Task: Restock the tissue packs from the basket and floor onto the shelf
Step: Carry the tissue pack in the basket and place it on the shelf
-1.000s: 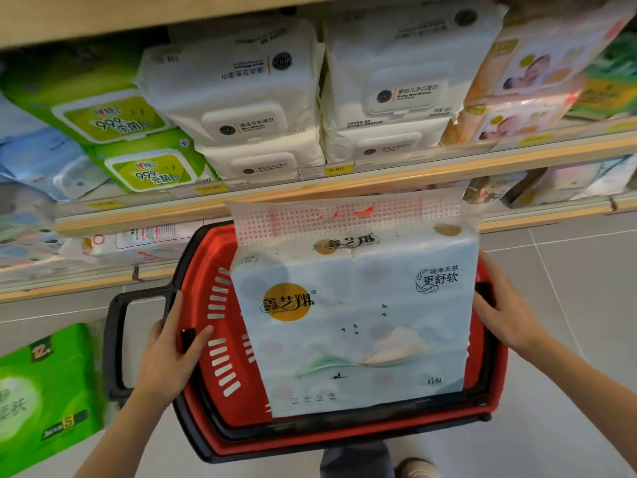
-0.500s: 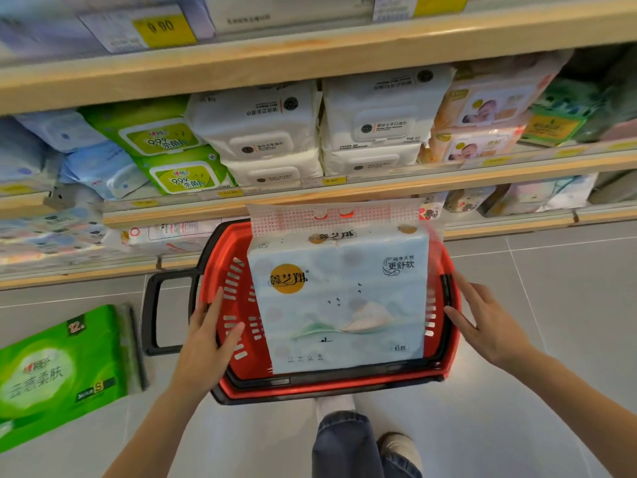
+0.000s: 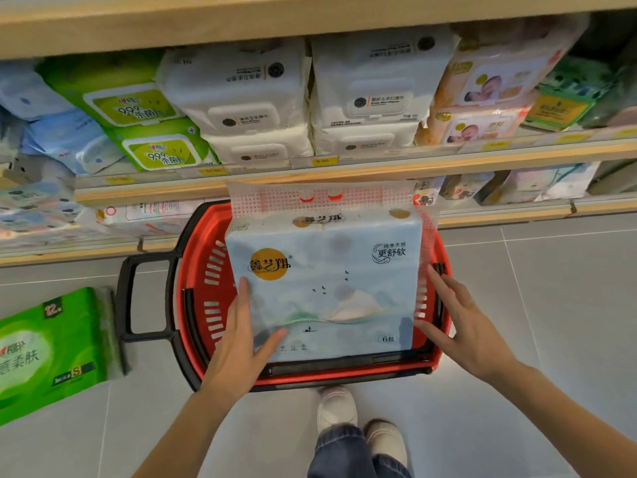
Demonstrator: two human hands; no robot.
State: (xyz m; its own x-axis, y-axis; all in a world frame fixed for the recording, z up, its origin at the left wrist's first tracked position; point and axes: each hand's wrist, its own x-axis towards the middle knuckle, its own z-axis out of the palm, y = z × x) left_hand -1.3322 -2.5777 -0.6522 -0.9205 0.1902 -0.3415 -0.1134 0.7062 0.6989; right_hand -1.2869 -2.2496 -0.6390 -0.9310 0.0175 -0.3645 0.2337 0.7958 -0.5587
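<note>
A pale blue tissue pack point(image 3: 331, 281) with a gold round logo lies in the red basket point(image 3: 196, 270) on the floor. My left hand point(image 3: 241, 339) rests flat on the pack's lower left corner, fingers spread. At the pack's right edge my right hand point(image 3: 458, 326) touches its side, fingers apart, inside the basket rim. A green tissue pack point(image 3: 48, 350) lies on the floor to the left. The shelf point(image 3: 310, 174) above the basket holds white, green and pink wipe packs.
The basket's black handle point(image 3: 138, 298) sticks out to the left. My shoes point(image 3: 358, 422) stand just behind the basket on grey floor tiles. Lower shelves point(image 3: 517, 215) with more packs run behind the basket. A wooden shelf edge point(image 3: 241, 19) crosses the top.
Both hands left the basket's rim and moved inward onto the blue pack, left on its front corner, right at its side. The camera view has risen and pulled back slightly.
</note>
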